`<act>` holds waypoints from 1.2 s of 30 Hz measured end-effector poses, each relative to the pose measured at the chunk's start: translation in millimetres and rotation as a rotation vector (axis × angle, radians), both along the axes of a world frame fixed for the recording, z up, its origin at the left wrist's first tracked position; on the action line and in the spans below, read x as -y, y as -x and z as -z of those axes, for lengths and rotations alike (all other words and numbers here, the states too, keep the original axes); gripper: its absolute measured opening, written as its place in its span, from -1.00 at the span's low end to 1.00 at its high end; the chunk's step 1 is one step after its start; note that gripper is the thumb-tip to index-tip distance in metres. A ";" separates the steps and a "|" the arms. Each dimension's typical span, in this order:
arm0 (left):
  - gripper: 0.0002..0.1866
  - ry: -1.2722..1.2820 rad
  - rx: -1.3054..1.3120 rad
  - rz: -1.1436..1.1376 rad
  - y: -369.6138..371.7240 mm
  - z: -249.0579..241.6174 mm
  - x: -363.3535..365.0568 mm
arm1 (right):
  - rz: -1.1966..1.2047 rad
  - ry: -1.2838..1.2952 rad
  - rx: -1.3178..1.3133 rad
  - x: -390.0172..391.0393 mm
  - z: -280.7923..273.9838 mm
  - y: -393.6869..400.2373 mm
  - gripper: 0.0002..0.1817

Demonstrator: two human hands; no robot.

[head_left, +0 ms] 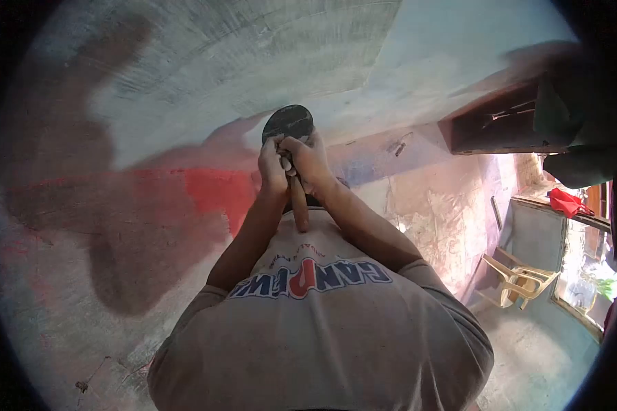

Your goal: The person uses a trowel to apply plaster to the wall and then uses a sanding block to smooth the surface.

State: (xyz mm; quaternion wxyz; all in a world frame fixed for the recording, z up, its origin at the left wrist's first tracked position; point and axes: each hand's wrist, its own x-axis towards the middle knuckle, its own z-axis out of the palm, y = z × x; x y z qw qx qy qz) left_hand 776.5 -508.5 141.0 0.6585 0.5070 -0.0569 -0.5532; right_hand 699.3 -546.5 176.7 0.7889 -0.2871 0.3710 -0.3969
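Note:
Both my hands are close together in front of my chest in the head view. My left hand point(272, 164) has its fingers curled in beside a dark, flat, round-ended tool point(288, 122), scuffed with pale marks. My right hand point(310, 161) wraps the same tool from the other side, thumb near the edge of the dark disc. A brown wooden handle point(299, 205) points back from between the hands toward my shirt point(322, 329). The fingers hide the part where disc and handle meet.
Ahead is a wall point(301, 55) with rough grey plaster above and a red painted patch point(216, 195) lower down. A pale plastic chair point(521, 279) lies at the right, below a red cloth point(569, 203) on a ledge by an opening. A dark recess point(493, 123) sits at upper right.

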 end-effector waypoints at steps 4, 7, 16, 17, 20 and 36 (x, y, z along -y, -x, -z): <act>-0.69 -0.067 -0.092 -0.034 -8.7 15.1 13.2 | -0.100 -0.099 -0.098 16.1 31.3 -13.8 -0.95; -0.65 -0.005 -0.118 -0.037 -7.2 -15.8 8.1 | 0.022 -0.025 0.017 3.9 -5.0 -11.0 -0.93; -0.67 -0.106 -0.072 -0.127 -1.1 -66.8 1.5 | 0.023 -0.060 0.100 -6.9 -30.4 -9.4 -0.82; -0.69 -0.062 -0.037 -0.046 -7.4 -55.7 -0.2 | -0.069 -0.048 0.095 -2.2 -33.4 -4.6 -0.81; -0.70 0.090 -0.166 -0.011 -24.9 15.4 5.0 | -0.131 -0.078 -0.001 13.5 5.8 -17.1 -0.81; -0.75 0.118 -0.170 0.066 -13.8 -32.5 2.5 | -0.054 -0.023 -0.050 8.6 -3.6 -15.7 -0.95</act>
